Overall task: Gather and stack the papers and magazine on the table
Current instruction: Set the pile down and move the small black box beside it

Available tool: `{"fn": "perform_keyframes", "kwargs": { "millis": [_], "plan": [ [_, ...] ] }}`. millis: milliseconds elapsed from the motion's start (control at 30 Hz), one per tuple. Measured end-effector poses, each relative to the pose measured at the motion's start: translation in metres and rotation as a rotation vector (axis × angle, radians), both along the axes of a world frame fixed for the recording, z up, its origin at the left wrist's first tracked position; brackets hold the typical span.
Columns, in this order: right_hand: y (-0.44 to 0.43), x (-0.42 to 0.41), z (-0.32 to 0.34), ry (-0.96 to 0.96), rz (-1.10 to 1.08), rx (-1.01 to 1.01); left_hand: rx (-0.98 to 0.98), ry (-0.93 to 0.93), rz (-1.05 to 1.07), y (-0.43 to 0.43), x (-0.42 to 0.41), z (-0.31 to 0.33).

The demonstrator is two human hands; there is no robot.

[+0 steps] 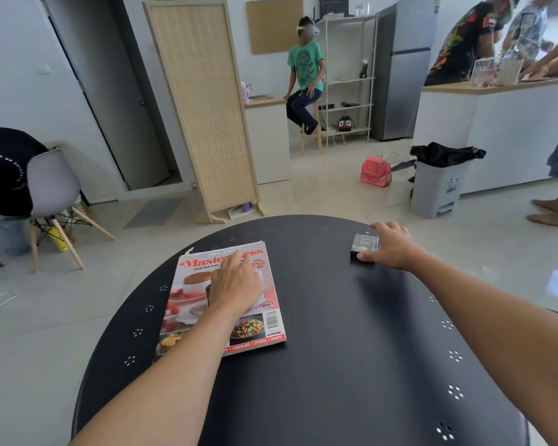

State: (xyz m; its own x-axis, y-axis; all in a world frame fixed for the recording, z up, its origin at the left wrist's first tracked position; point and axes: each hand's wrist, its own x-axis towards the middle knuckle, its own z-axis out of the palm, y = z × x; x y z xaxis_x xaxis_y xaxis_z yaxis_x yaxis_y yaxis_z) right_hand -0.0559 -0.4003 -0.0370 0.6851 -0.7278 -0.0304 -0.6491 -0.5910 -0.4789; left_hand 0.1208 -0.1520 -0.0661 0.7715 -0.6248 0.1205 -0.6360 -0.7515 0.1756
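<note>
Black, round tabletop [351,333] w/ small clusters of punched holes near its rim fills the lower half of the view; both bare forearms reach across it. Next in size, the magazine [226,304], a red-titled cooking issue w/ food photos on the cover, lies flat on the tabletop's left part, directly under the left hand [236,284]. That hand rests palm-down on the cover; its fingers [244,260] are stretched flat and slightly apart, tips over the red title near the far edge, not curled round anything. A thin pale edge shows beyond the fingertips at the magazine's far left corner, prob. paper tucked beneath, but cannot tell for sure. The magazine's spine side & barcode sit just right of the left wrist. Well apart from it, toward the far right rim, the right hand [390,247] covers one side of a small dark box [364,246] w/ a grey top; fingers curl over the box's far edge and the thumb presses its near corner, so the fingers are closed on the box, which sits on the tabletop. Bare black surface lies between the two hands. Beyond the fingertips: tiled floor, a rattan screen [203,107], a grey bin [438,185], a pale chair [54,188].
</note>
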Motion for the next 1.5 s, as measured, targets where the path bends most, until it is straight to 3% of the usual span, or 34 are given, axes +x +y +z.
{"fn": "perform_keyframes", "kwargs": {
  "millis": [633, 867, 1100, 1500],
  "plan": [
    [-0.029, 0.023, -0.014, 0.068, 0.120, 0.072, -0.114, -0.049, -0.021, -0.003, 0.002, -0.030],
    [0.005, 0.033, 0.003, -0.024, 0.310, 0.038, -0.141, -0.025, -0.015, -0.002, 0.002, -0.030],
    [0.054, 0.051, 0.005, 0.021, 0.527, 0.103, -0.182, -0.007, -0.011, -0.001, 0.000, -0.029],
    [0.080, 0.055, -0.015, 0.009, 0.560, 0.150, -0.172, -0.024, -0.024, -0.001, 0.003, -0.032]
  ]
}}
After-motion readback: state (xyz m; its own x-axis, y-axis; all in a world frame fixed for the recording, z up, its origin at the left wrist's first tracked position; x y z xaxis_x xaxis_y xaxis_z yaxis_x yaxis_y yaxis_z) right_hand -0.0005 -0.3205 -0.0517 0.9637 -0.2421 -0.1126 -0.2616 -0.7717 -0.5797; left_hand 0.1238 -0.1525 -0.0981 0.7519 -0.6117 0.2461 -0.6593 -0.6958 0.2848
